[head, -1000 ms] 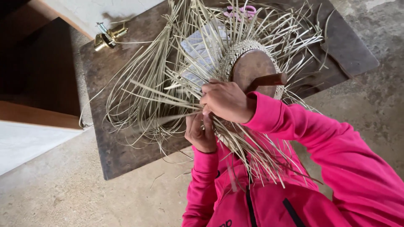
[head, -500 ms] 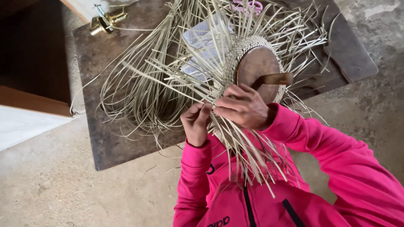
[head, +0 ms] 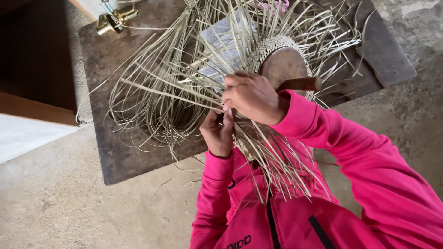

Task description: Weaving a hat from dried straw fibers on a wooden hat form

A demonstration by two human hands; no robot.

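Left hand (head: 218, 134) pinches pale straw strands (head: 152, 92) at the weave's near edge, fingers closed on them. Right hand (head: 253, 97) just above, touching it, also gripping strands against the woven band (head: 263, 48) on a round wooden form (head: 284, 67). Loose strands fan mostly leftward over the dark board (head: 115, 157); left hand is nearer them. Brass fitting (head: 113, 20) far left, well apart.

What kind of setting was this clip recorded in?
Probably a home or small craft workspace for hand weaving. A worn dark wooden table stands on a rough concrete floor, long straw strands fan out from a woven piece on a rounded wooden form, and both hands work them.
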